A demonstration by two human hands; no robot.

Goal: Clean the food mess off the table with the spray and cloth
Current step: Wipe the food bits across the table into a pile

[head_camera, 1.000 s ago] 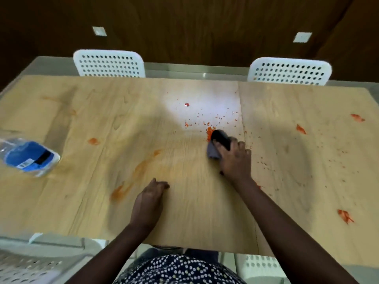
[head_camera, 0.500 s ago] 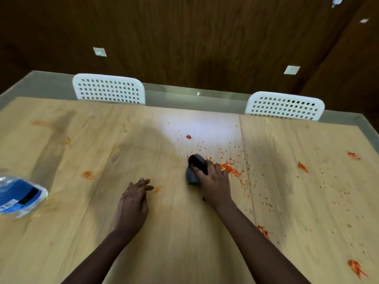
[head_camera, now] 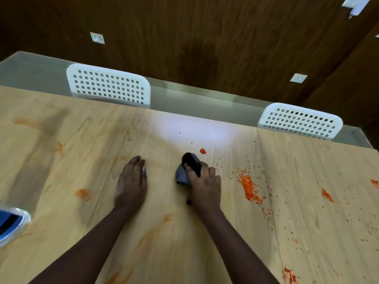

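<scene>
My right hand (head_camera: 205,185) grips a bunched dark grey cloth (head_camera: 187,167) and presses it on the wooden table (head_camera: 184,242) near the middle. Just right of it lies a heap of orange-red crumbs (head_camera: 249,188), with a red blob (head_camera: 202,151) beyond the cloth. My left hand (head_camera: 131,181) rests flat on the table left of the cloth, fingers straight. Orange smears (head_camera: 83,194) mark the wood to the left and near me. The spray bottle (head_camera: 10,224), clear with a blue label, lies at the left edge, partly cut off.
Two white perforated chairs (head_camera: 108,86) (head_camera: 300,120) stand behind the far table edge. Red stains (head_camera: 326,195) and scattered specks dot the right half of the table, with another stain (head_camera: 288,275) near the front right. A dark wood wall is behind.
The view has tilted up and shifted. My right hand has dragged the cloth leftward, leaving the crumb heap to its right. My left hand has slid forward beside the cloth.
</scene>
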